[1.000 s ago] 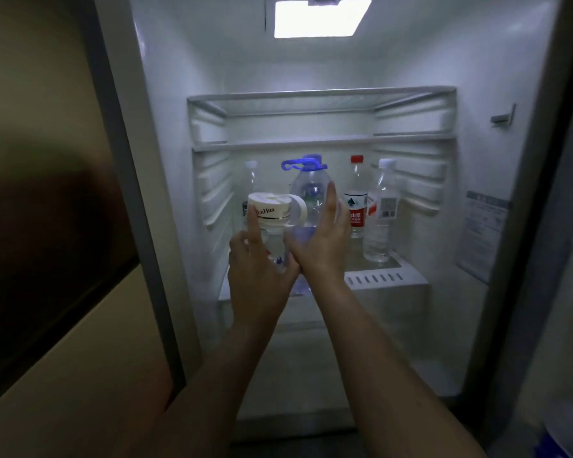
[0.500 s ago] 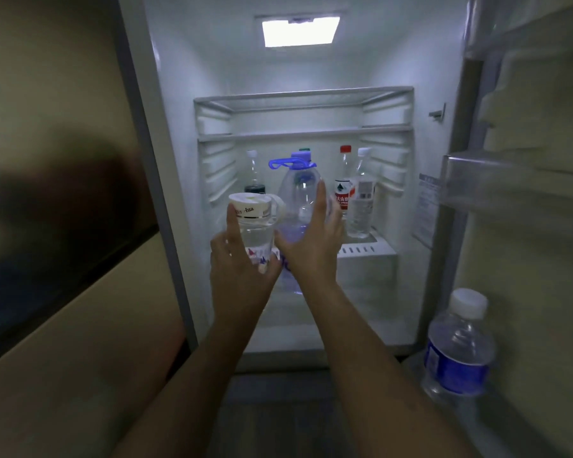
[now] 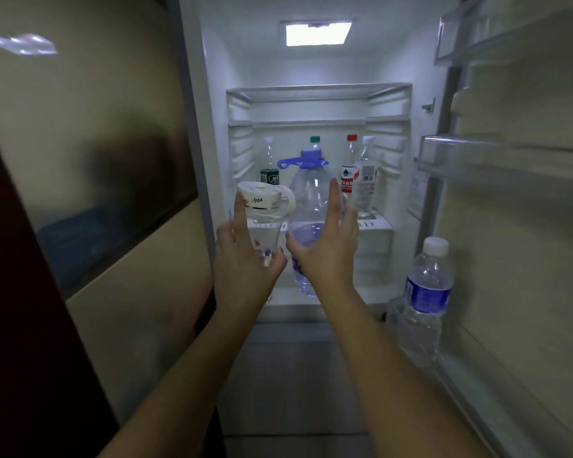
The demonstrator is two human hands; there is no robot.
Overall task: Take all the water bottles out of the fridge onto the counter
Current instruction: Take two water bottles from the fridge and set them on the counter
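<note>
I look into the open fridge [image 3: 219, 133]. My left hand [image 3: 245, 262] grips a clear bottle with a wide white cap and handle [image 3: 262, 201], thumb on one side and index finger up along the other. My right hand [image 3: 326, 252] holds a large clear bottle with a purple cap and handle [image 3: 310, 193], held in front of the shelf edge. Behind them on the shelf [image 3: 377, 224] stand a dark-labelled bottle [image 3: 269, 170], a green-capped bottle [image 3: 315, 139], a red-capped bottle [image 3: 348, 173] and a white-capped clear bottle [image 3: 365, 183].
The fridge door stands open at the right with clear door bins [image 3: 497, 157]. A blue-labelled water bottle [image 3: 425, 292] stands in the lower door bin. A beige cabinet front [image 3: 113, 160] fills the left side. The fridge light [image 3: 317, 33] is on.
Both hands have drawn back from the shelf toward me with the two bottles. The view has pulled back, so the door bins and the blue-labelled bottle now show at right.
</note>
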